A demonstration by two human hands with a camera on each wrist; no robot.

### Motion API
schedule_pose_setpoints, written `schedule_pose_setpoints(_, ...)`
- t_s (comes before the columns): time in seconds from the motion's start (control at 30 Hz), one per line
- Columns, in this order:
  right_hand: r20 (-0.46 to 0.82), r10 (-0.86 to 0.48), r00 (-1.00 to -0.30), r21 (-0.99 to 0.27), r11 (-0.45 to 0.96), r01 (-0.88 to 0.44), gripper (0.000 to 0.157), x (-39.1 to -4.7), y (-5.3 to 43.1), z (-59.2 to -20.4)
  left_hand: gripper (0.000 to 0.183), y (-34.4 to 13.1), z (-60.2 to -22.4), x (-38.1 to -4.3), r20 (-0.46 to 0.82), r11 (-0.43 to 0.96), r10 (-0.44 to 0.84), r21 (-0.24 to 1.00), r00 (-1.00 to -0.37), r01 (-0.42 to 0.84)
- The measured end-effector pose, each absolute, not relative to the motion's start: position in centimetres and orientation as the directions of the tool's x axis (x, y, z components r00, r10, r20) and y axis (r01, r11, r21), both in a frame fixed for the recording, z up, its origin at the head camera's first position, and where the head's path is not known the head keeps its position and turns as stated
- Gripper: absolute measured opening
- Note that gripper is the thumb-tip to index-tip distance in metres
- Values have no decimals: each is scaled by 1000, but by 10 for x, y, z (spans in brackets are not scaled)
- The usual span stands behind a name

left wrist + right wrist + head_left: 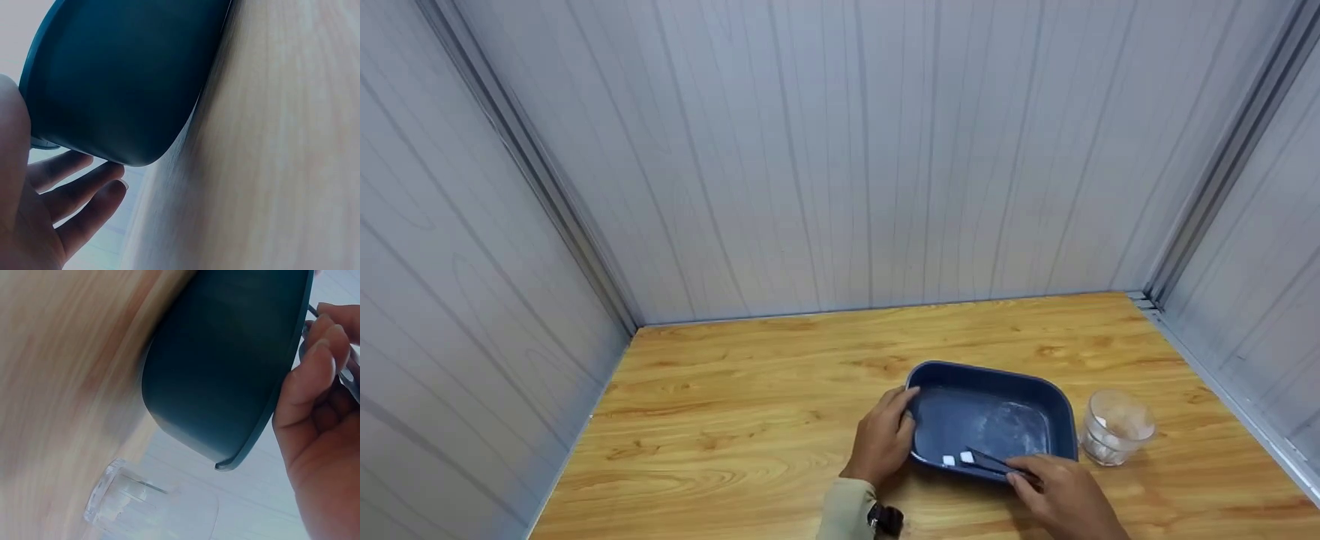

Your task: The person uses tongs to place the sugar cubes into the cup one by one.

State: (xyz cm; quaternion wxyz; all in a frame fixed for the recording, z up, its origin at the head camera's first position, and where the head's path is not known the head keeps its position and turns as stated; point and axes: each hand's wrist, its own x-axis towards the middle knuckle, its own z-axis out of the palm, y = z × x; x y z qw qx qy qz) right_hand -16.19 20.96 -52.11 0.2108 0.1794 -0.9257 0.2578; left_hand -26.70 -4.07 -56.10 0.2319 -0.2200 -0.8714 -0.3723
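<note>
A dark blue rectangular dish sits on the table, a pale powdery patch on its floor. My left hand grips its left rim; in the left wrist view, several fingers lie along the outside wall. Over the dish's near right edge, my right hand pinches dark tweezers, whose tips are at a small white cube. Whether the tips grip that cube, I cannot tell. Beside it, toward the left, lies another white cube. The right wrist view shows that hand against the rim.
Just right of the dish stands a clear glass with white pieces low inside. Wood-grain tabletop extends left and behind the dish. Pale panel walls enclose the table at the back and both sides.
</note>
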Motion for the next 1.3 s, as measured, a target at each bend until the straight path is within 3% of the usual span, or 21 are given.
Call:
schedule_pose_setpoints(0.2,474,-229,-850,-394,808,-438,14,-162,209,-522,39,-41,-560,-267,537,634,211,561,-817,532)
schedule_pose_setpoints(0.73,516,-197,-833,-361,833,-420,18,-160,208,-523,38,-40,-561,-269,562,626,212,550,-799,553)
schedule_pose_setpoints(1.07,652,-233,-721,-307,789,-532,22,-164,209,-524,38,-40,-561,-267,555,645,203,544,-807,537)
schedule_pose_setpoints(1.3,645,-202,-737,-321,803,-502,21,-163,211,-523,37,-40,-560,-268,556,641,201,548,-807,537)
